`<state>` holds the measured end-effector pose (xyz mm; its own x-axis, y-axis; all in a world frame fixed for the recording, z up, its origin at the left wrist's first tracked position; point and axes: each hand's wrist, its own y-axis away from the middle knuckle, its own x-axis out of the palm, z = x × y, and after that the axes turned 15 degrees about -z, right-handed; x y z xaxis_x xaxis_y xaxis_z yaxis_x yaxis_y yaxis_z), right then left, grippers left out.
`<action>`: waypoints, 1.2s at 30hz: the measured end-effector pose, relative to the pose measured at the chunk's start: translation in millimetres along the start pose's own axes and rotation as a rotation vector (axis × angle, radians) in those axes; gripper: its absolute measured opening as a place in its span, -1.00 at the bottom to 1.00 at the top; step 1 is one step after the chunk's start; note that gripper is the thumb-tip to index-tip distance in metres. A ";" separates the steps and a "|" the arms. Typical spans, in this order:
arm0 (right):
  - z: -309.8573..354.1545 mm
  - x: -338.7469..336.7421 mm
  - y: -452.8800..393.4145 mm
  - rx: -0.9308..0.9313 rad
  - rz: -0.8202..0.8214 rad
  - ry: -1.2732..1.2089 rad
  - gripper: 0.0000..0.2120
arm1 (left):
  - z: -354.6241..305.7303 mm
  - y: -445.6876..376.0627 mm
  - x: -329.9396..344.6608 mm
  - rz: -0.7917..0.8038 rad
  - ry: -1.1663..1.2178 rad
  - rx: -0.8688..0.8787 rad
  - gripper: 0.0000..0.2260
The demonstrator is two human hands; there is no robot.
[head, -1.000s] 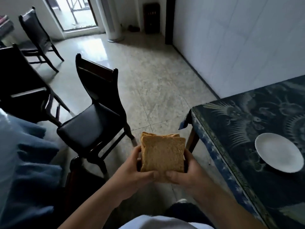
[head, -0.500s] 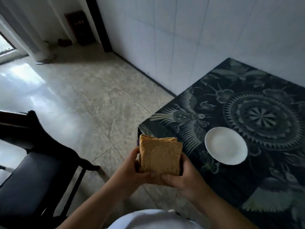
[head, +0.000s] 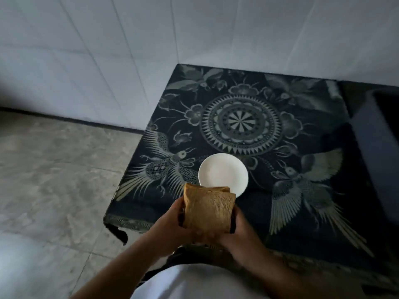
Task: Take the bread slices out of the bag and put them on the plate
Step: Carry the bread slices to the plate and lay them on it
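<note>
A stack of brown bread slices [head: 208, 209] stands upright between my two hands, just above the table's near edge. My left hand [head: 170, 225] grips its left side and my right hand [head: 239, 231] grips its right side, thumbs meeting under the front slice. Just beyond the stack, an empty white plate [head: 222, 172] lies on the dark patterned tablecloth [head: 280, 169]; the bread hides the plate's near rim. No bag is in view.
The table stands in a corner against white tiled walls [head: 151, 50]. A dark grey box-like object [head: 380, 158] sits at the table's right edge. Grey tiled floor [head: 54, 180] lies to the left of the table.
The view has swung right from the chairs and floor to face the table. Both hands have carried the bread stack up to the plate's near side.
</note>
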<state>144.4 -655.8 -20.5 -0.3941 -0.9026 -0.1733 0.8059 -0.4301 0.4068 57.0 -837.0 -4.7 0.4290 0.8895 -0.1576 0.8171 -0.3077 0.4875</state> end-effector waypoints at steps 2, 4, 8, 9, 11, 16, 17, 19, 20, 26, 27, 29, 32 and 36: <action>0.4 3.3 -8.0 0.040 -0.065 -0.007 -0.30 | -6.2 -19.7 -2.3 0.082 -0.016 -0.017 -0.21; 1.8 7.4 -13.9 0.063 -0.110 -0.013 -0.26 | -9.8 -35.1 -3.4 0.110 -0.067 -0.013 -0.17; -1.2 16.7 -28.4 0.106 -0.220 0.012 -0.16 | -12.0 -69.5 -8.1 0.163 -0.188 -0.009 -0.21; -3.4 17.7 -32.0 0.113 -0.239 0.023 -0.15 | -12.5 -77.2 -8.5 0.174 -0.231 -0.013 -0.22; -8.6 17.8 -39.9 0.131 -0.274 0.037 -0.13 | -12.0 -90.2 -6.4 0.182 -0.262 -0.043 -0.27; -12.2 10.5 -65.3 0.186 -0.292 0.079 -0.20 | -10.6 -115.6 6.0 0.185 -0.260 -0.069 -0.36; -12.8 7.1 -72.1 0.191 -0.282 0.091 -0.20 | -10.9 -120.0 9.0 0.181 -0.258 -0.070 -0.36; -11.5 0.7 -86.2 0.202 -0.253 0.115 -0.17 | -13.0 -128.2 14.8 0.156 -0.255 -0.069 -0.35; -10.1 -2.1 -93.3 0.208 -0.239 0.124 -0.16 | -14.1 -132.4 17.3 0.145 -0.247 -0.076 -0.35; -4.7 -12.7 -145.0 0.222 -0.181 0.134 -0.23 | -24.9 -173.0 34.7 0.057 -0.310 -0.105 -0.38; -3.8 -13.2 -152.4 0.222 -0.183 0.146 -0.24 | -27.3 -179.9 37.2 0.047 -0.334 -0.099 -0.37; -1.8 -14.0 -165.1 0.219 -0.195 0.162 -0.26 | -31.2 -191.7 41.1 0.031 -0.354 -0.087 -0.34; -1.5 -15.9 -188.7 0.230 -0.212 0.187 -0.29 | -35.5 -212.6 49.4 0.009 -0.387 -0.085 -0.35; -1.4 -14.1 -208.7 0.224 -0.263 0.259 -0.40 | -39.4 -231.6 56.9 -0.013 -0.431 -0.078 -0.38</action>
<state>-17.6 -553.4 -104.3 -0.4259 -0.7508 -0.5049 0.5659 -0.6565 0.4988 -123.0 -701.8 -92.7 0.5537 0.6657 -0.5002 0.7992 -0.2562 0.5437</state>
